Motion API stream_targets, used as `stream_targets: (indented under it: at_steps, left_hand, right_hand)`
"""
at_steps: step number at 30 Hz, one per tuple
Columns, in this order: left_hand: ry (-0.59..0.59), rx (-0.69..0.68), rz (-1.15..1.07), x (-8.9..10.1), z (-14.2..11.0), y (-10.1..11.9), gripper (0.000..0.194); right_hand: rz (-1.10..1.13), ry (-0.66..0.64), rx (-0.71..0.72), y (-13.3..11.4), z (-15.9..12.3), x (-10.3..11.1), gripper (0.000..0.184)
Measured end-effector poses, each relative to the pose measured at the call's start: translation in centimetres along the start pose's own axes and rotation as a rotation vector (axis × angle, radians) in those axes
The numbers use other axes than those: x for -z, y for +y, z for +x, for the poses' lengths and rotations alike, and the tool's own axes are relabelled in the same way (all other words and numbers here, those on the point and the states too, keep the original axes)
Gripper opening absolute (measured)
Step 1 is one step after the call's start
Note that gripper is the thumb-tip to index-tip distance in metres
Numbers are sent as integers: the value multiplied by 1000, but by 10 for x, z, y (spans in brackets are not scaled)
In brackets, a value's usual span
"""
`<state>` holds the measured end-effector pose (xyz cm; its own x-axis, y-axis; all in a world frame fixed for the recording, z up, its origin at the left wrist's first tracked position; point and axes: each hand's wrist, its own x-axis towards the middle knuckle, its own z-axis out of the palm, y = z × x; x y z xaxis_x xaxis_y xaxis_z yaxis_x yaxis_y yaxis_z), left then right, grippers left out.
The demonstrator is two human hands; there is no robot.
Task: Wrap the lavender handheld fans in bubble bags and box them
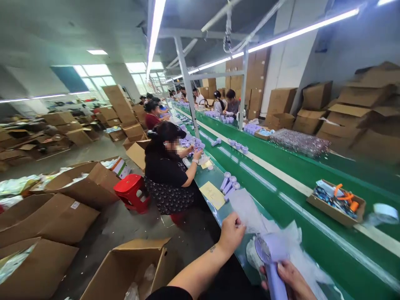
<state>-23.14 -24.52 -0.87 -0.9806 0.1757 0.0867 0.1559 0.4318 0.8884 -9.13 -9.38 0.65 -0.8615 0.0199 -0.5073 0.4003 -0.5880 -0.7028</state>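
Note:
My right hand (289, 278) grips the handle of a lilac hand-held fan (272, 254), head up, at the bottom of the view. My left hand (231, 232) pinches the edge of a clear plastic bag (250, 210) that lies over and behind the fan. Both hands hover at the near edge of the green conveyor belt (290, 208). Three more lilac fans (229, 185) lie on the belt just beyond, beside a yellow card (213, 194).
A seated co-worker in black (170, 168) works at the belt ahead, with a red stool (133, 192) behind. Open cardboard boxes (134, 266) crowd the floor on my left. A tray of tools (337, 202) and a tape roll (386, 213) sit right. More workers line the far belt.

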Motion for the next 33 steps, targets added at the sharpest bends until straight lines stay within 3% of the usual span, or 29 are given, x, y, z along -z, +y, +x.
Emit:
stream_targets:
  at_steps: [3, 5, 8, 10, 14, 16, 18, 20, 22, 25, 28, 30, 33]
  left_hand:
    - [-10, -136, -1, -9, -9, 6, 21]
    - [-57, -202, 15, -11, -13, 9, 26]
    - [-247, -282, 12, -8, -17, 14, 34]
    - [-376, -347, 8, -5, -19, 15, 34]
    - [-646, -550, 95, -5, -20, 13, 19]
    - [-738, -562, 103, -7, -19, 13, 12]
    - [-710, -468, 69, -10, -17, 15, 11]
    - [-581, -337, 3, -13, -16, 18, 12]
    - [-452, -321, -41, -16, -18, 21, 14]
    - [-424, -587, -3, -16, -28, 18, 19]
    - [-564, -757, 3, -12, -40, 9, 20]
    - [-604, -640, -38, -12, -39, 7, 20]
    - [-505, -273, -47, -21, -20, 16, 19]
  right_hand:
    - [73, 13, -13, 9, -5, -13, 45]
    - [58, -15, 4, 8, -6, -12, 59]
    - [49, -80, 19, 4, -9, -5, 91]
    - [53, -100, 2, 0, -14, 1, 102]
    - [62, -153, -53, -8, -21, 7, 103]
    - [66, -121, -39, -10, -21, 9, 96]
    - [75, -30, -14, -9, -21, 11, 76]
    - [88, 71, -5, -4, -22, 12, 53]
    - [99, 123, -18, 2, -22, 11, 40]
    - [142, 148, -1, 6, -25, 11, 36]
    - [247, 295, 102, 1, -34, 19, 40]
    - [272, 330, 128, -3, -45, 29, 49]
    - [263, 138, 66, -2, -61, 39, 70]
